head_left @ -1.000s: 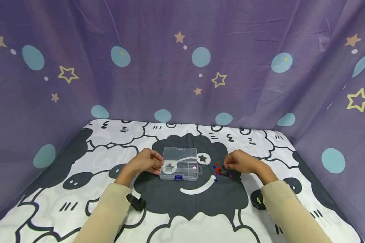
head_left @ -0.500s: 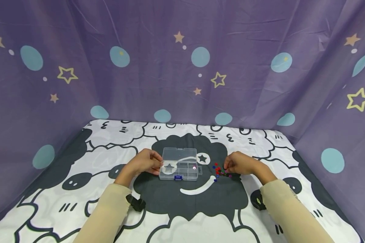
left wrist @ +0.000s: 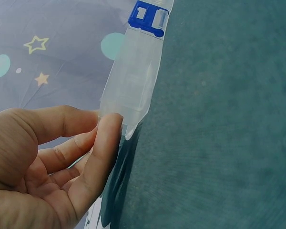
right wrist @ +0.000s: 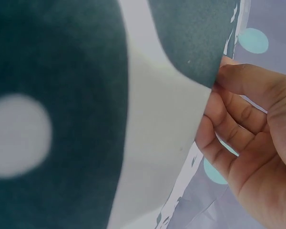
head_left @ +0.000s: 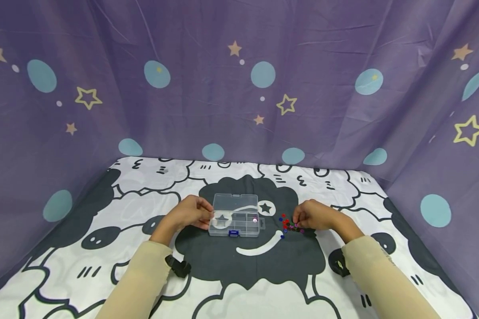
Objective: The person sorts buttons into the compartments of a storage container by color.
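Note:
A clear plastic compartment box (head_left: 245,230) lies with its lid (head_left: 235,202) raised at the back and a blue latch (head_left: 233,233) in front. My left hand (head_left: 191,212) holds its left side; in the left wrist view, thumb and fingers pinch the corner of the box (left wrist: 128,81). One small pinkish-white piece (head_left: 255,220) sits in a right-hand compartment. To the right lies a loose group of small round coloured pieces (head_left: 285,223), red, blue, dark and purple. My right hand (head_left: 314,215) reaches down to their right edge, thumb and forefinger together; I cannot tell whether they pinch a piece.
The cloth (head_left: 255,266), printed with black and white sheep, covers the table. A clear hanging tab (head_left: 262,223) juts from the box's right side. A purple curtain (head_left: 207,115) with stars and blue ovals hangs behind and at both sides.
My right hand has shifted slightly down and toward the near pieces, its fingertips now among them. The left hand and the box stay where they were.

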